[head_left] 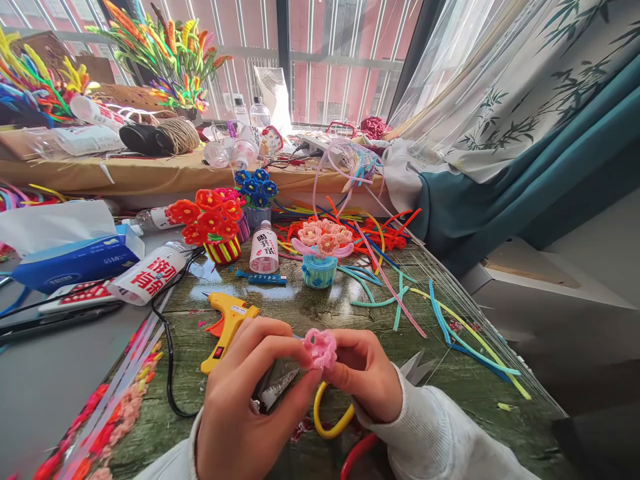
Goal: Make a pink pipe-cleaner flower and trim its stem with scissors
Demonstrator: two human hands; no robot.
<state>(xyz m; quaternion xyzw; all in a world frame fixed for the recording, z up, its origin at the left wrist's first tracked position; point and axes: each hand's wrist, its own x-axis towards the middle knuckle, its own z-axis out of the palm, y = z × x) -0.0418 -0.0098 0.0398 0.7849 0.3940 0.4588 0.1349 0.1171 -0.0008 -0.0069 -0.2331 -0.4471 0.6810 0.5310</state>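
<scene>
A small pink pipe-cleaner flower (pixel 321 349) is pinched between my left hand (pixel 250 393) and my right hand (pixel 367 377), above the dark green table. The fingertips of both hands press on its petals from either side. Under my hands lie scissors with a yellow handle (pixel 334 427), and a red handle (pixel 357 459) shows nearer me; the hands partly hide both. To the left of my left hand rests a yellow glue gun (pixel 228 327). Behind the flower stands a turquoise pot (pixel 320 271) with pale pink flowers (pixel 325 237).
Red flowers (pixel 213 217) and blue flowers (pixel 257 188) stand in pots behind. A bottle (pixel 264 248), a blue tissue pack (pixel 80 260) and a black cable (pixel 167 353) are at the left. Loose pipe cleaners (pixel 475 333) lie at the right. Scissor blades (pixel 417 368) show beside my right wrist.
</scene>
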